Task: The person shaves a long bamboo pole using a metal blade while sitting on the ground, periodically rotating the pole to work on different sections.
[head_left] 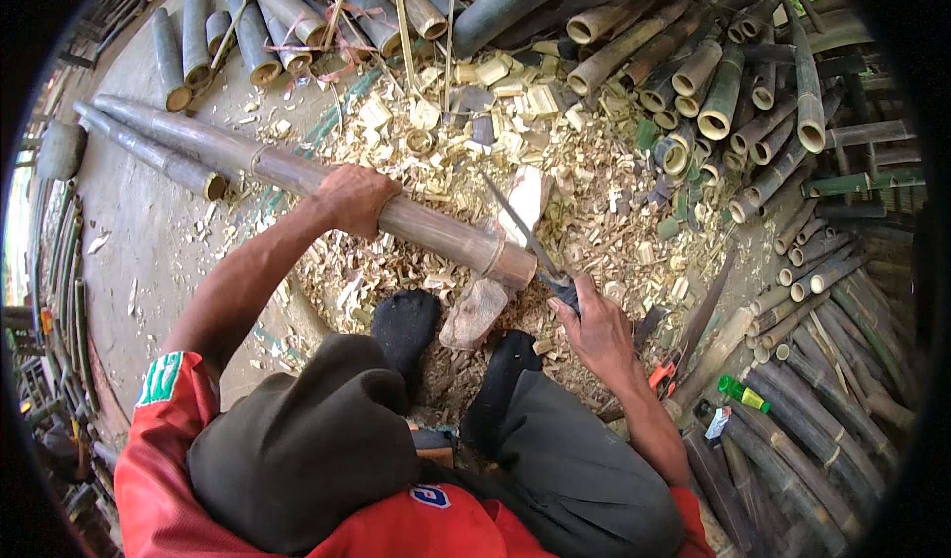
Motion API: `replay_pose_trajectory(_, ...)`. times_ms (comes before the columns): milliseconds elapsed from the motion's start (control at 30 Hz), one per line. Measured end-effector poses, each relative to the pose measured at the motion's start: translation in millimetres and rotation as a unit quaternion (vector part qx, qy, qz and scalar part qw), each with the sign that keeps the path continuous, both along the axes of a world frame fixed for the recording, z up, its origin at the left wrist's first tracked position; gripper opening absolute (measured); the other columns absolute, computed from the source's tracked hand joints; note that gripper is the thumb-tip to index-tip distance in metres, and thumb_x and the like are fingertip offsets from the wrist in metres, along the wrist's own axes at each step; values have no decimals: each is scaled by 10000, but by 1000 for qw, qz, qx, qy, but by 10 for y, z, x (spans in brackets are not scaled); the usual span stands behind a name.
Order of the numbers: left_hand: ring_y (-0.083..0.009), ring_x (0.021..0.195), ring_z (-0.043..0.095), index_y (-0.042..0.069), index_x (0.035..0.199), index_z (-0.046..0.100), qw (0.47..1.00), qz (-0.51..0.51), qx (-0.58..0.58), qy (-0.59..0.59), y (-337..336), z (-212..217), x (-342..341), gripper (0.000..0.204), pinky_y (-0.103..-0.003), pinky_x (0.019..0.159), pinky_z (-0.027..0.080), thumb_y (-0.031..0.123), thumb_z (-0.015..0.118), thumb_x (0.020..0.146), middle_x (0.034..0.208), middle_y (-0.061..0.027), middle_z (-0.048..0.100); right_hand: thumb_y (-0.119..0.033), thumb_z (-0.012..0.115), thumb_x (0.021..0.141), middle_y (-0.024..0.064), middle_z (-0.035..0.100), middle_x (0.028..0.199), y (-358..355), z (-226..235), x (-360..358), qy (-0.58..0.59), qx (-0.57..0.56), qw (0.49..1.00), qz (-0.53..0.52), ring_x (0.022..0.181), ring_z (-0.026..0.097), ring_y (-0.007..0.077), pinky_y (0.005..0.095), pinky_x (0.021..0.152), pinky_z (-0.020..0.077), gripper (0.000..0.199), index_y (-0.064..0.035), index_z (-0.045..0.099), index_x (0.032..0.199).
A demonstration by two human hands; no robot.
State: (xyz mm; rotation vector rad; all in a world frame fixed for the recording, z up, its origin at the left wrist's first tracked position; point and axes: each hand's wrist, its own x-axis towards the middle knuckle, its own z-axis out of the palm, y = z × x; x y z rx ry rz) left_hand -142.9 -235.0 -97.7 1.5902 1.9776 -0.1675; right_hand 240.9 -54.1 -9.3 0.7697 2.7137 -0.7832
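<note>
My left hand (359, 201) is wrapped over a long brown bamboo pole (446, 239), which slants from the far left down to a cut end between my feet. Near that end, the pole lies above a pale wooden block (474, 315). In my right hand (599, 330) is the dark handle of a long knife (517, 221). Its narrow blade points up and to the left, just beyond the pole's cut end. Whether blade and pole touch, I cannot tell. A second pale piece of wood (526, 203) shows behind the blade.
Wood chips (416, 117) cover the ground around the pole. Cut bamboo (698, 67) is heaped at the far right, with more poles (195, 33) at the far left. A shorter bamboo piece (158, 152) lies beside my pole. An orange-handled tool (662, 374) and a green bottle (743, 394) lie at right.
</note>
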Motion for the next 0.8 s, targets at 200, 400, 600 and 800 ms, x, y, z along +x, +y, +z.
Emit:
replay_pose_trajectory(200, -309, 938, 755, 152, 1028, 725, 1000, 2, 11, 10, -57, -76, 11, 418, -472, 835, 601, 230, 853, 638, 952, -81, 767, -190, 691, 1027, 236, 732, 850, -114, -247, 10, 59, 52, 997, 19, 635, 742, 375, 416, 502, 597, 327, -6, 511, 1229)
replay_pose_trajectory(400, -297, 916, 752, 158, 1035, 723, 999, 13, 26, 19, -69, -11, 38, 421, -461, 829, 597, 223, 849, 638, 937, -77, 762, -217, 716, 1014, 269, 727, 934, -121, 389, -254, 101, -9, 995, 16, 720, 750, 424, 496, 599, 608, 349, 4, 495, 1169)
replay_pose_trajectory(600, -296, 947, 734, 155, 1022, 698, 998, 13, 56, 34, -71, -152, 94, 416, -473, 857, 574, 218, 843, 638, 928, -80, 738, -250, 698, 1029, 276, 742, 893, 36, -417, 205, -135, 28, 990, -28, 701, 754, 429, 495, 584, 609, 342, 2, 515, 1172)
replay_pose_trajectory(800, -289, 1003, 710, 143, 1075, 666, 997, 17, 57, 51, -167, -80, 93, 471, -458, 928, 529, 219, 849, 648, 964, -76, 711, -260, 690, 1034, 262, 725, 832, -163, 393, -158, 108, 17, 994, 3, 690, 753, 419, 462, 566, 596, 371, 21, 529, 1213)
